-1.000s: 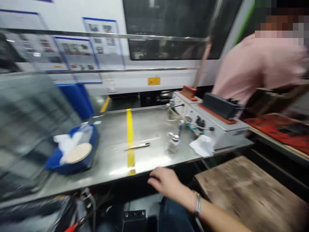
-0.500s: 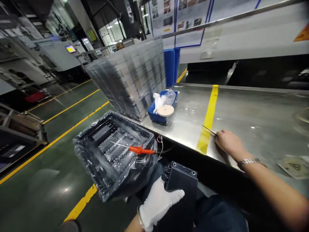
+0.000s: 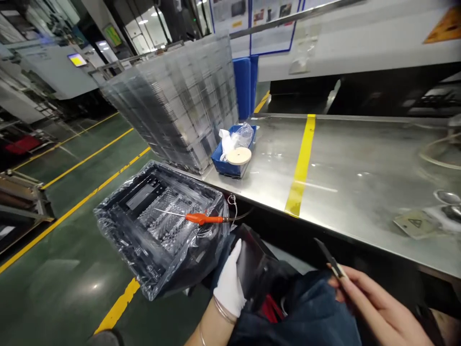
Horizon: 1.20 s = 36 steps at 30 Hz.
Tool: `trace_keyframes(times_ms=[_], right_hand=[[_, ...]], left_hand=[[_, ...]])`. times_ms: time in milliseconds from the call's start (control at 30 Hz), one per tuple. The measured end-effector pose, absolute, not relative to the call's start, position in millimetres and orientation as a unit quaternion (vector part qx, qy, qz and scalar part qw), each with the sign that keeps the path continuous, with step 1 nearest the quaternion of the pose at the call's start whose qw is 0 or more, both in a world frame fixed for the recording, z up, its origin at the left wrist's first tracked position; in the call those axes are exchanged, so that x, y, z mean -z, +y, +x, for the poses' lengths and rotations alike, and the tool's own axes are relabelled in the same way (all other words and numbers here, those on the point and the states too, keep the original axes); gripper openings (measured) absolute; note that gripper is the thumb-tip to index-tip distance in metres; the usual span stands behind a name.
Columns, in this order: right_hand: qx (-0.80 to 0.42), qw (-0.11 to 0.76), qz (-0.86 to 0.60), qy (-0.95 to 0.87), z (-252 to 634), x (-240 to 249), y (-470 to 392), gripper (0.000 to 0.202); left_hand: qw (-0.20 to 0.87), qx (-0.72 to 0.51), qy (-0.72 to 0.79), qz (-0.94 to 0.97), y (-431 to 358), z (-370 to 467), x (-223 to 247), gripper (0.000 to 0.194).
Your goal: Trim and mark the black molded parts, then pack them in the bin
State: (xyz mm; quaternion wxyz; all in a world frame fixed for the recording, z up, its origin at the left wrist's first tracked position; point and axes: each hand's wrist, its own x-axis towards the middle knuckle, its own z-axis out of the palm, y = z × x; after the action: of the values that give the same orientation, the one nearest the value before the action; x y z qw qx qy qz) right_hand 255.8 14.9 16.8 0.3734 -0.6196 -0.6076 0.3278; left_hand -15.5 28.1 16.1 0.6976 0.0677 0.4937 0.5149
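My left hand (image 3: 230, 283), in a white glove, grips a flat black box-like part (image 3: 252, 257) by its left side above my lap; the part is tilted and its lower end is hard to make out. Bare and closed, my right hand (image 3: 370, 295) holds a slim knife (image 3: 330, 257) with a dark blade pointing up and left. The blade is apart from the black part, to the right of it. An orange air blow gun (image 3: 201, 218) with a thin metal nozzle lies across the plastic-lined black crate (image 3: 111, 235) at my left.
A steel bench (image 3: 334, 187) with a yellow tape stripe (image 3: 301, 168) runs along the front. A blue bin (image 3: 225, 168) holds a cream disc (image 3: 238, 156) and white material. Behind it stand stacked clear trays (image 3: 180, 101). A warning-sign card (image 3: 416, 223) lies on the bench's right.
My right hand has left the bench top with the knife and come down toward my lap. The black part has tilted in my left hand. The view has shifted slightly.
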Motion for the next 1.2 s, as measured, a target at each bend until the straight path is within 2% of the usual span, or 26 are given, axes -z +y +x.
trace_keyframes(times_ms=[133,200,400,500,600,667,800,900,1067,1200], right_hand=[[-0.261,0.425,-0.506,-0.703,224.6,-32.7,5.6,0.021],[-0.236,0.461,-0.472,-0.714,208.5,-39.9,6.4,0.018],[-0.254,0.493,-0.408,-0.725,183.2,-41.2,11.8,0.023],[-0.231,0.496,-0.460,-0.699,197.7,-36.3,13.0,0.018],[-0.200,0.482,-0.527,-0.671,218.0,-38.9,7.8,0.016],[-0.213,0.464,-0.522,-0.683,224.0,-45.8,1.3,0.018],[-0.330,0.414,-0.452,-0.718,212.2,-62.1,-10.6,0.018],[-0.402,0.367,-0.410,-0.732,199.9,-67.9,-14.9,0.023],[-0.445,0.286,-0.359,-0.769,197.8,-69.1,-19.3,0.028],[-0.433,0.319,-0.368,-0.759,197.2,-65.4,-20.1,0.021]], left_hand=[[0.616,-0.535,0.571,0.089,15.7,-14.7,-26.6,0.033],[0.610,-0.508,0.601,0.091,12.5,-10.9,-41.9,0.013],[0.662,-0.482,0.545,0.183,10.5,-5.7,-65.7,0.026],[0.644,-0.480,0.550,0.230,12.3,-10.8,-59.4,0.034],[0.629,-0.497,0.548,0.237,15.5,-16.7,-49.6,0.039],[0.650,-0.507,0.528,0.207,17.1,-20.6,-42.5,0.044],[0.722,-0.498,0.463,0.125,16.5,-29.5,-26.8,0.057],[0.755,-0.482,0.435,0.093,13.7,-36.7,-15.8,0.056],[0.794,-0.499,0.347,0.001,13.2,-43.4,-7.6,0.049],[0.793,-0.510,0.332,-0.024,14.9,-44.2,-4.6,0.048]])
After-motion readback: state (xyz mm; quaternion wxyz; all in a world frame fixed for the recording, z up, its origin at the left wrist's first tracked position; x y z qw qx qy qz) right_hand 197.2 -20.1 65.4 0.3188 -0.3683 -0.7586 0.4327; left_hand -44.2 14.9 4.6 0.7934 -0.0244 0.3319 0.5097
